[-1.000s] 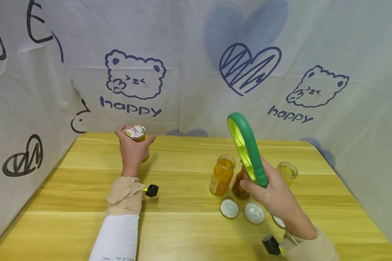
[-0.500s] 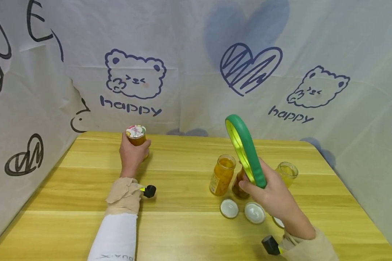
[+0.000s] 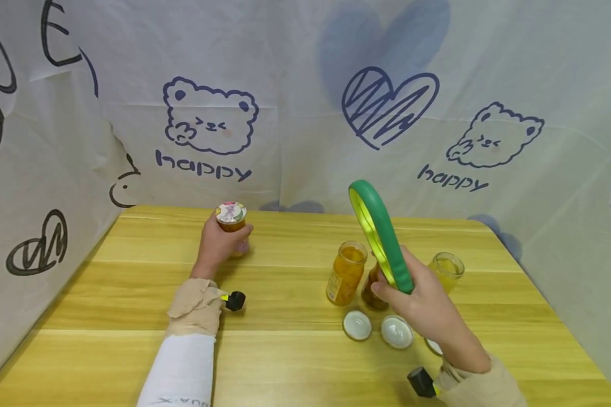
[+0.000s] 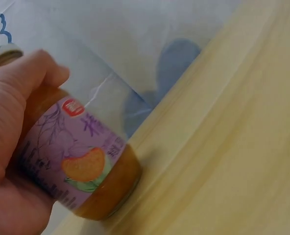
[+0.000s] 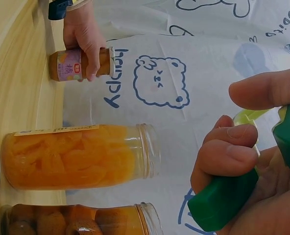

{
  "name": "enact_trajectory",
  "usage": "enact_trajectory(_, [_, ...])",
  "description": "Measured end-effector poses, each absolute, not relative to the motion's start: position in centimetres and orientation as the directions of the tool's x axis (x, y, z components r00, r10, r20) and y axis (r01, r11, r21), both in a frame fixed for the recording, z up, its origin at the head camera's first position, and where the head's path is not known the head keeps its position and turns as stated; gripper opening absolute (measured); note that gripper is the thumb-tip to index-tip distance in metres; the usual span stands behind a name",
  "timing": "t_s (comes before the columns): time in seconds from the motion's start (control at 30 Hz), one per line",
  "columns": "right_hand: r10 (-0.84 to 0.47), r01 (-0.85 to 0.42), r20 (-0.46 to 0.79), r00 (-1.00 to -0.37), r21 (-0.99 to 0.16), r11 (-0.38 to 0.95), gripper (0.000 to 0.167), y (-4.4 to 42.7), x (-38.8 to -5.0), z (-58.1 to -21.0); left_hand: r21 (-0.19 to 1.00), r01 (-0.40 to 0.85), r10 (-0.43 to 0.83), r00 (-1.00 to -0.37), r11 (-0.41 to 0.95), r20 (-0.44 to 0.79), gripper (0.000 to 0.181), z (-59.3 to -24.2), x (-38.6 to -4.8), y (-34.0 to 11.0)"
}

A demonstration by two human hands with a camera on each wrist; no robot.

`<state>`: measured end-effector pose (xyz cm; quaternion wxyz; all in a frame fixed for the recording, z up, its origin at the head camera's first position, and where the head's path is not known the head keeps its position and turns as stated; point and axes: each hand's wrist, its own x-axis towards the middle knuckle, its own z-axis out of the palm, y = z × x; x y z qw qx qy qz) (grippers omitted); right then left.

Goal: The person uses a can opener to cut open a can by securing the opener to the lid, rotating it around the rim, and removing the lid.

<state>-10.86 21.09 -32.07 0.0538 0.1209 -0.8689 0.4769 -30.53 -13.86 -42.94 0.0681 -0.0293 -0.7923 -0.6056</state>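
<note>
My left hand (image 3: pixel 218 246) grips a lidded glass jar (image 3: pixel 231 219) at the table's back left. In the left wrist view the jar (image 4: pixel 106 193) shows a purple label with an orange slice on it. Whether its base touches the table, I cannot tell. On the other side, my right hand (image 3: pixel 430 311) holds a green jar opener (image 3: pixel 384 226) with a wavy yellow inner edge, raised above the table. The right wrist view shows fingers curled round the green handles (image 5: pixel 226 200). Below the opener stands a lidless jar of orange fruit pieces (image 3: pixel 346 277).
Beside the orange jar is a lidless dark-brown jar (image 3: pixel 373 291), partly hidden by my right hand. Farther right stands a lidless jar of yellow contents (image 3: pixel 449 267). Lids lie upturned in front: one left (image 3: pixel 357 325), one middle (image 3: pixel 397 332), one partly covered (image 3: pixel 434 346). A printed cloth hangs behind the table.
My left hand's spread fingers have closed round the lidded jar, which has since moved right and slightly nearer. The opener in my right hand has shifted slightly left.
</note>
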Motion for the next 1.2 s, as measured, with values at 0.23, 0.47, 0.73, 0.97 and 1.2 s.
enact_trajectory(0.23, [-0.146, -0.243, 0.194, -0.97, -0.805, 0.541, 0.023, 21.0, -10.9, -32.1, 0.959, 0.178, 0.116, -0.981, 0.222, 0.155, 0.063, -43.2, -30.4, -12.4])
enact_trajectory(0.47, [-0.134, -0.213, 0.167, -0.977, -0.803, 0.557, 0.025, 20.9, -10.9, -32.0, 0.966, 0.209, 0.365, -0.92, 0.151, 0.142, 0.05, -42.9, -29.7, -10.4])
enact_trajectory(0.73, [-0.141, -0.207, 0.154, -0.978, -0.808, 0.551, 0.025, 20.7, -10.9, -32.2, 0.955, 0.282, 0.567, -0.803, 0.095, 0.181, 0.04, -42.7, -28.8, -7.9])
enact_trajectory(0.97, [-0.15, -0.204, 0.145, -0.978, -0.814, 0.544, 0.025, 20.6, -10.9, -32.2, 0.96, 0.276, 0.642, -0.744, 0.046, 0.183, 0.04, -42.6, -28.4, -6.8])
enact_trajectory(1.2, [-0.135, -0.18, 0.124, -0.983, -0.791, 0.585, 0.033, 20.5, -11.0, -32.5, 0.97, 0.243, 0.685, -0.71, 0.018, 0.165, 0.036, -42.8, -28.0, -6.4])
